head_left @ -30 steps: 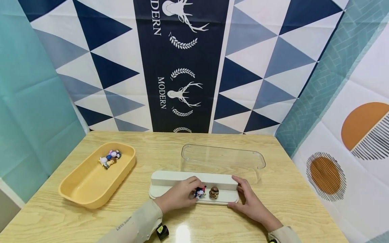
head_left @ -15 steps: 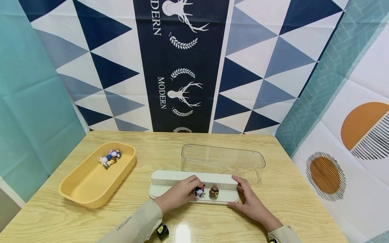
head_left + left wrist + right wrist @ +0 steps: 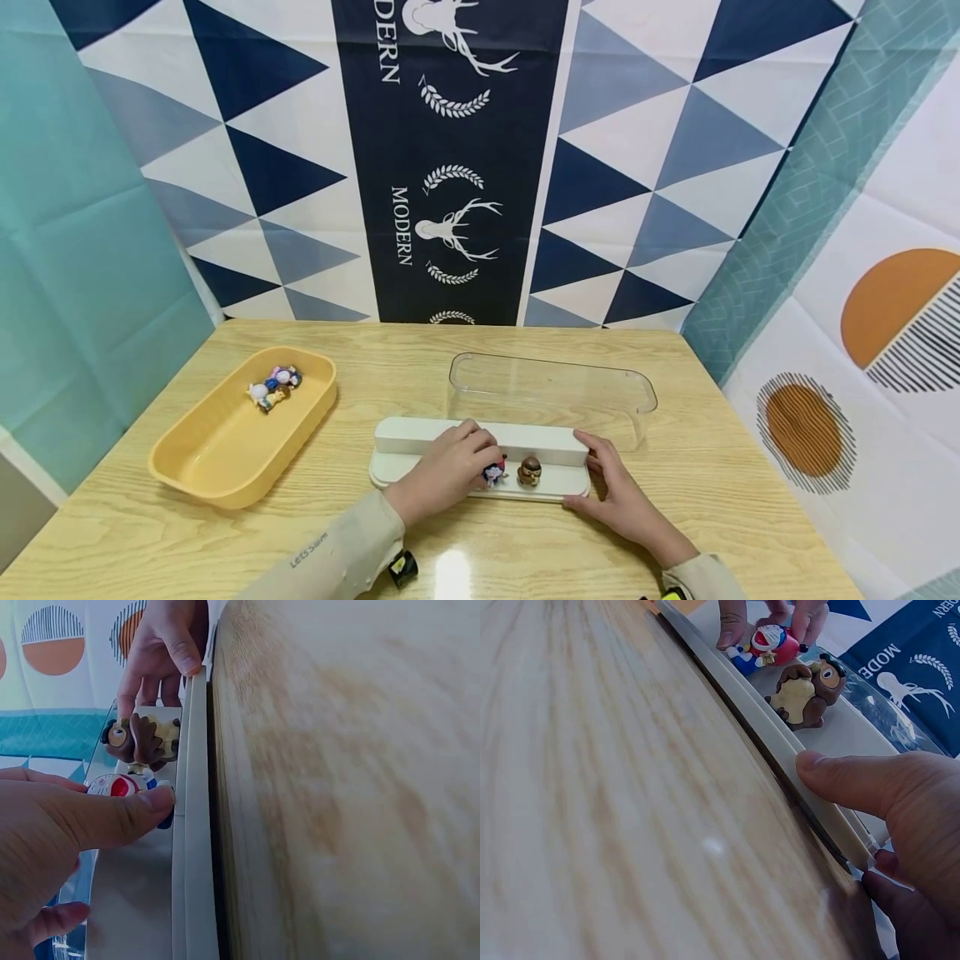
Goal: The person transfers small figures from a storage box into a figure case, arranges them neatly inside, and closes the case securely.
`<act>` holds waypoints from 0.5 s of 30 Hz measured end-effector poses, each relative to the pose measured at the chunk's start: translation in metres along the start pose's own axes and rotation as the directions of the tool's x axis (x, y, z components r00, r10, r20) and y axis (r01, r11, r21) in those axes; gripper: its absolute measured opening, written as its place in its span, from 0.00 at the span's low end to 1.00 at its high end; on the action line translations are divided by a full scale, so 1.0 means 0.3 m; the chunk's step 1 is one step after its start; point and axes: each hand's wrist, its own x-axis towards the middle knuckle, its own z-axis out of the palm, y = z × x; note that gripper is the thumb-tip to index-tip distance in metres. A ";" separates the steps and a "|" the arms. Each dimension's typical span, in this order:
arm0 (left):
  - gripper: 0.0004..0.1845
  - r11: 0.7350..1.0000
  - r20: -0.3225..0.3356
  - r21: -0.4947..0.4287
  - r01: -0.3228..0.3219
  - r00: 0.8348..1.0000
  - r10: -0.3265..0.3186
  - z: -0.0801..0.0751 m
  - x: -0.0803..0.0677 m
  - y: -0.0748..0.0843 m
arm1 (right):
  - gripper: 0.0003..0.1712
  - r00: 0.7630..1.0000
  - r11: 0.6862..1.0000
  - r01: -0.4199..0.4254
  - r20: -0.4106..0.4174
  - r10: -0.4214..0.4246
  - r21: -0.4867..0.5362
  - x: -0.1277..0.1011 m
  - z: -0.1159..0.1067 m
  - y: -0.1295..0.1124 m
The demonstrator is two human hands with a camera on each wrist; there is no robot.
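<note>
A white stepped display base (image 3: 558,437) lies lengthwise near the front of the table. My left hand (image 3: 448,468) pinches a small blue-and-white cat-like figurine with a red cap (image 3: 776,643) between thumb and fingers, upright over the lower step. In the left wrist view, the thumb covers part of that figurine's front. Just right of it, a brown bird-like figurine (image 3: 528,472) with a cream belly stands on the same step. At the base's right end, my right hand (image 3: 621,502) grips the edge, with the thumb (image 3: 847,780) on the front rim.
Behind the base lies a clear plastic cover (image 3: 551,377). A yellow tray (image 3: 217,454) with several small figurines (image 3: 274,387) at its far end stands on the left. Patterned cloth (image 3: 450,167) hangs behind the wooden table (image 3: 360,350).
My left hand has shifted slightly over the cat-like figurine, its knuckles a little higher, and now hides more of it. The right hand keeps its grip on the base. The head view has tilted slightly.
</note>
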 end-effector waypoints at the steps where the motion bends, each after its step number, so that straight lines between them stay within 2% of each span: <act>1: 0.23 1.000 -0.004 0.010 0.005 1.000 -0.005 0.002 0.001 0.000 | 0.53 1.000 1.000 -0.002 0.000 0.002 0.003 0.000 0.000 0.000; 15: 0.22 1.000 -0.038 0.000 0.004 0.999 -0.004 0.011 0.026 -0.010 | 0.53 1.000 1.000 -0.016 0.004 0.016 -0.002 -0.003 0.000 -0.008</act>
